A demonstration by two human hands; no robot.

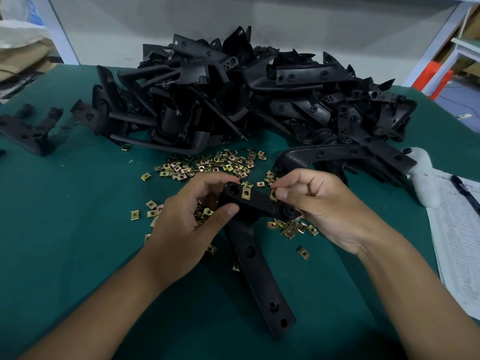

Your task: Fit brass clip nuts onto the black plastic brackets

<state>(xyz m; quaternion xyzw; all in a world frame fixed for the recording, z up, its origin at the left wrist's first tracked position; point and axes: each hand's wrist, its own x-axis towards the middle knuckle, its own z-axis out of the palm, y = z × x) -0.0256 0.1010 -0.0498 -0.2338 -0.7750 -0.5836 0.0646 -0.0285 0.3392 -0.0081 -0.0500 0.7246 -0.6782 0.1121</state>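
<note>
A T-shaped black plastic bracket (255, 258) lies in front of me on the green mat, its long leg pointing toward me. My left hand (187, 216) grips the left end of its crossbar, thumb on the near edge. One brass clip nut (245, 194) sits clipped on the crossbar's far edge. My right hand (322, 203) pinches a second brass clip nut (273, 195) against the crossbar's right part. Loose brass clip nuts (207, 165) are scattered around and behind both hands.
A big heap of black brackets (233, 100) fills the back of the green table (78, 203). Two more brackets (28, 131) lie at the far left. Printed sheets with a pen (465, 193) lie at the right edge, beside a white object (420, 175).
</note>
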